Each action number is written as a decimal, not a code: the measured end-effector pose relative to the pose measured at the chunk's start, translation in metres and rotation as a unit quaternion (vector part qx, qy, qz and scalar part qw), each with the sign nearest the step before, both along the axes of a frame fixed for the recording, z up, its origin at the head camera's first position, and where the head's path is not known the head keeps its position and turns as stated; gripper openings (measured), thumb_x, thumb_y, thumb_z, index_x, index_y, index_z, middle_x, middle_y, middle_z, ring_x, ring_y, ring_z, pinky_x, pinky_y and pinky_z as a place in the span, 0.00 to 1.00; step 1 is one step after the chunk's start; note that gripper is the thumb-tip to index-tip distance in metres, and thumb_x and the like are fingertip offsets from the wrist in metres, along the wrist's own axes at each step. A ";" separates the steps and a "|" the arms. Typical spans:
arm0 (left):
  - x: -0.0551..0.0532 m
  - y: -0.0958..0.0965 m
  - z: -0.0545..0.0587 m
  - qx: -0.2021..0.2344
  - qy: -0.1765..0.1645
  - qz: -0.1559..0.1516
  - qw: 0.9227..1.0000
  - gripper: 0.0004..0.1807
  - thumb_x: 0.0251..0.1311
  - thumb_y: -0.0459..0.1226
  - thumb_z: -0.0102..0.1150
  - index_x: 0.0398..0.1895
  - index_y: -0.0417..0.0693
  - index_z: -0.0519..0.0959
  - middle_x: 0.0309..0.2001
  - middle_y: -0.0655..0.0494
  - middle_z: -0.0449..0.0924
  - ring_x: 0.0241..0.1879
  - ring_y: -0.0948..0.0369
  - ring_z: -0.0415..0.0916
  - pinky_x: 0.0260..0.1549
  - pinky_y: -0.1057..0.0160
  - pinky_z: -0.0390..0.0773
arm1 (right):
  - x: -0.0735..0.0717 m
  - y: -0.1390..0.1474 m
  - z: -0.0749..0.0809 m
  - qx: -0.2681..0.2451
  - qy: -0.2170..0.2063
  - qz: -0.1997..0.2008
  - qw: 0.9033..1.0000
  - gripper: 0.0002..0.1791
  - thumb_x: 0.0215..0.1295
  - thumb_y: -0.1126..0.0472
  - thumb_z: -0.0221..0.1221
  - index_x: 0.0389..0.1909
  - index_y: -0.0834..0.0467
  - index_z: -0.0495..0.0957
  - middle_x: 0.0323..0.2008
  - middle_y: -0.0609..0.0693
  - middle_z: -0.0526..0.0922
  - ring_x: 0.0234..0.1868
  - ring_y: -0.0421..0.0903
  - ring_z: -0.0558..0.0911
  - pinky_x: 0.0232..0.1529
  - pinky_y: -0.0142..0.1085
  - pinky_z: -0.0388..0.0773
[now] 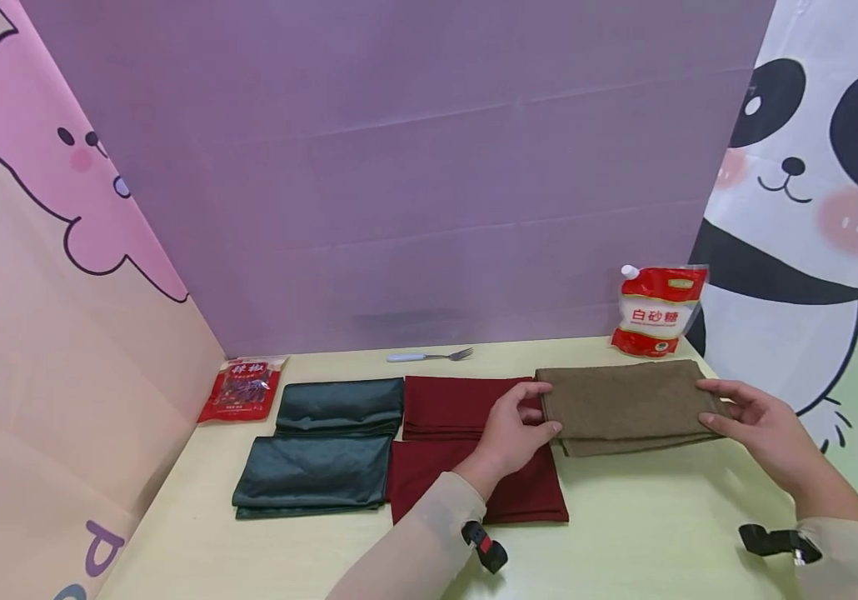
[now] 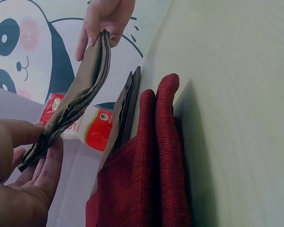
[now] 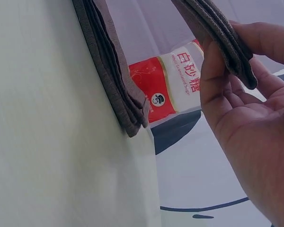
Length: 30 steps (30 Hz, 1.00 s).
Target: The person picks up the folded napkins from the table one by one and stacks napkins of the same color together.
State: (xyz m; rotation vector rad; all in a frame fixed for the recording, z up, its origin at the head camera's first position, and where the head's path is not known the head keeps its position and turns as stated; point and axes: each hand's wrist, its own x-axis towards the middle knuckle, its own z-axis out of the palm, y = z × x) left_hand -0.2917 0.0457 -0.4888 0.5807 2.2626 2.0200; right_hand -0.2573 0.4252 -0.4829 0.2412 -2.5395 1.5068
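Note:
Both hands hold a folded brown cloth [image 1: 627, 404] by its two short ends, up off the table. My left hand [image 1: 507, 429] pinches the left end between thumb and fingers, over the red cloths. The right end is pinched by my right hand [image 1: 766, 429]. Below it, a second folded brown cloth [image 3: 114, 71] lies on the table in the right wrist view; in the head view the held cloth largely hides it. In the left wrist view the held cloth's layers [image 2: 80, 99] show edge-on, with the right hand [image 2: 109, 21] at the far end.
Two folded red cloths [image 1: 459, 408] lie left of the brown ones, one in front of the other. Two folded dark green cloths [image 1: 324, 471] lie further left. A fork [image 1: 429, 356], a red packet [image 1: 244, 389] and a sugar bag [image 1: 657, 312] are along the table's back.

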 end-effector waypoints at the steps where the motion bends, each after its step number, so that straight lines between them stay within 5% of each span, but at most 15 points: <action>1: -0.001 0.000 0.000 0.001 0.000 0.001 1.000 0.29 0.61 0.28 0.73 0.64 0.58 0.80 0.60 0.65 0.75 0.46 0.66 0.81 0.36 0.68 0.81 | -0.001 0.000 0.000 0.002 -0.002 -0.005 1.000 0.28 0.73 0.62 0.66 0.71 0.60 0.72 0.55 0.28 0.76 0.46 0.26 0.81 0.42 0.22 0.79; 13: -0.009 0.000 -0.005 -0.035 0.005 0.001 0.999 0.31 0.64 0.31 0.72 0.69 0.59 0.77 0.64 0.63 0.75 0.44 0.70 0.80 0.35 0.68 0.82 | -0.010 -0.004 -0.001 -0.022 -0.022 0.003 1.000 0.32 0.73 0.61 0.66 0.75 0.58 0.70 0.56 0.26 0.75 0.49 0.23 0.79 0.45 0.20 0.78; 23: -0.015 0.003 -0.007 -0.036 0.006 0.008 0.999 0.34 0.61 0.25 0.71 0.71 0.51 0.76 0.64 0.57 0.76 0.43 0.69 0.82 0.35 0.69 0.83 | -0.019 -0.006 -0.007 0.029 -0.050 -0.003 0.998 0.36 0.75 0.55 0.65 0.80 0.52 0.65 0.72 0.62 0.66 0.51 0.20 0.74 0.44 0.21 0.76; 30: -0.019 0.007 -0.012 -0.023 -0.020 0.051 0.998 0.30 0.62 0.27 0.73 0.67 0.55 0.80 0.62 0.59 0.77 0.44 0.69 0.82 0.33 0.68 0.82 | -0.024 -0.010 -0.011 0.024 -0.058 -0.015 0.998 0.36 0.76 0.53 0.64 0.80 0.52 0.64 0.74 0.67 0.61 0.49 0.23 0.76 0.44 0.24 0.79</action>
